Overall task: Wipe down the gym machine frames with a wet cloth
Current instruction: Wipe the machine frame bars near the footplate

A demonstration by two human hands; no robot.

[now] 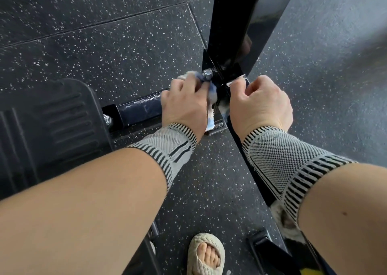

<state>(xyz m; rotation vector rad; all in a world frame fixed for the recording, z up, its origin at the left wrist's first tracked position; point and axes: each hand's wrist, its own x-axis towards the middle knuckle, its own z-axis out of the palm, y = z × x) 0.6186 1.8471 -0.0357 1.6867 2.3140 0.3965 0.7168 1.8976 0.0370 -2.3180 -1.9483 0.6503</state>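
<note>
Progress: partial. Left hand (185, 105) grips the crumpled white-and-blue wet cloth (211, 96) at frame centre, pressed into the bolted joint of the glossy black steel machine frame (236, 34). Right hand (260, 105) is curled on the base bracket; whether it pinches cloth, can't tell. Horizontal black base bar (140, 109) centre-left shows wet streaks, likely done. Upright and lower-right bar look unwiped.

view: just one camera, worn on the head — no second view to share anything with
facing: forward and steeply down, past both forearms to the speckled floor (109, 51)
distance: close — left hand (184, 105) and right hand (259, 105) sit mid-frame at the black frame joint (222, 74)
edges: wide-angle, footplate (48, 124) at left, sandalled foot (206, 253) at the bottom
</note>
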